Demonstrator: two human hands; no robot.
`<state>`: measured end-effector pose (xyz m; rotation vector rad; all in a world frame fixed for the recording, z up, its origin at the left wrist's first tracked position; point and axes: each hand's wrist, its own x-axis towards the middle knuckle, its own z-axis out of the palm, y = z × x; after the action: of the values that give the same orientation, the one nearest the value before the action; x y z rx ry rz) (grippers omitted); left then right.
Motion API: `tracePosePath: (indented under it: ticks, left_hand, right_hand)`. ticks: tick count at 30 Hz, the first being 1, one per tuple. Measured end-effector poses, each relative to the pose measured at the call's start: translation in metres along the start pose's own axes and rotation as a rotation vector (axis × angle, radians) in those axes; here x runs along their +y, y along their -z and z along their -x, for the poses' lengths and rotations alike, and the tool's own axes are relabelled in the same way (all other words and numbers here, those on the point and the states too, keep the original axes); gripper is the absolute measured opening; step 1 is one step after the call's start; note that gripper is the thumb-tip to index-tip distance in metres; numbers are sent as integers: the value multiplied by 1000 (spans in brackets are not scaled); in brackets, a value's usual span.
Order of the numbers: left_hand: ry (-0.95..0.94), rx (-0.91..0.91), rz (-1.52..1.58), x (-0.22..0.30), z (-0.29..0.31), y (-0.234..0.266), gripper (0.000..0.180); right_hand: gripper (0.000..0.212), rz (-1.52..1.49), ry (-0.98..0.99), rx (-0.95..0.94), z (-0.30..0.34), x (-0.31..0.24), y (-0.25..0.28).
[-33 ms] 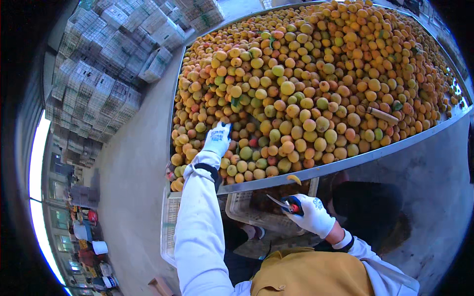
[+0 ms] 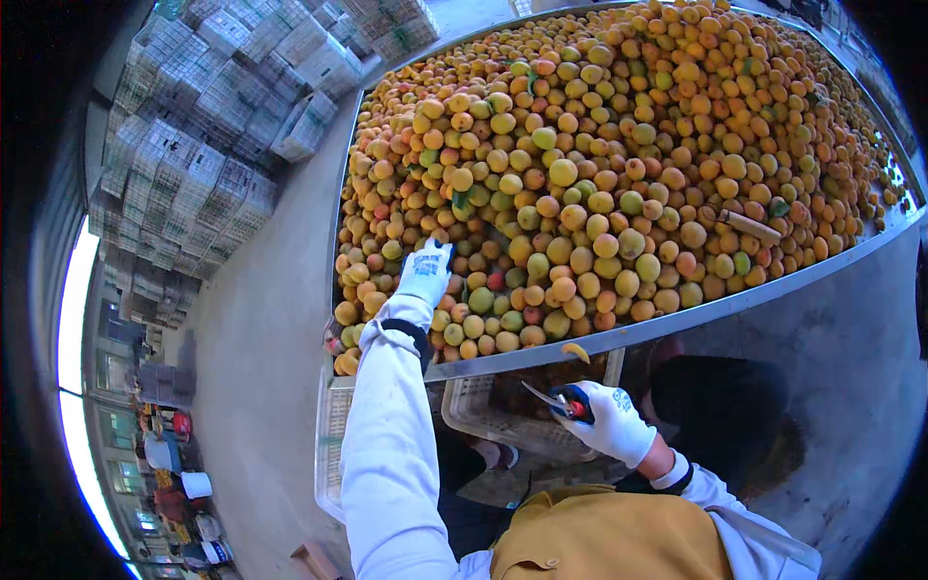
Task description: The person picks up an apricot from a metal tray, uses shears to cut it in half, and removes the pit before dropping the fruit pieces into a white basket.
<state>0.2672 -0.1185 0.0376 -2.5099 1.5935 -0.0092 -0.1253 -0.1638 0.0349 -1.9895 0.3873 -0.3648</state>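
A large heap of yellow-orange apricots (image 2: 599,164) lies on a raised metal-edged table (image 2: 677,316) in front of me. My left hand (image 2: 425,274), in a white glove with dark fingertips, reaches into the near left part of the heap. Its bent fingers close on an apricot (image 2: 440,236) that they partly cover. Close to my body, below the table's near edge, my right hand (image 2: 616,425) grips a knife (image 2: 546,394) with a curved metal blade and a red-and-dark handle. An apricot piece (image 2: 577,352) sits on the rim just above the blade.
Beneath the table edge stands a pale plastic crate (image 2: 469,411) with dark contents, and another crate (image 2: 331,435) is to its left. A brown stick-like piece (image 2: 749,227) lies on the fruit. Stacked crates (image 2: 193,174) and white buckets (image 2: 196,485) stand at left.
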Motion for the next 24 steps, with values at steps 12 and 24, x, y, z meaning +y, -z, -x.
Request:
tracePosePath:
  ticks: [12,24]
  left_hand:
    - [232,361,347,-21,31,9,29]
    - [79,277,1988,129,184,113,43]
  right_hand:
    - [26,-73,31,20,2,-7,-1]
    - [21,-221,122,0,-2,-63,13]
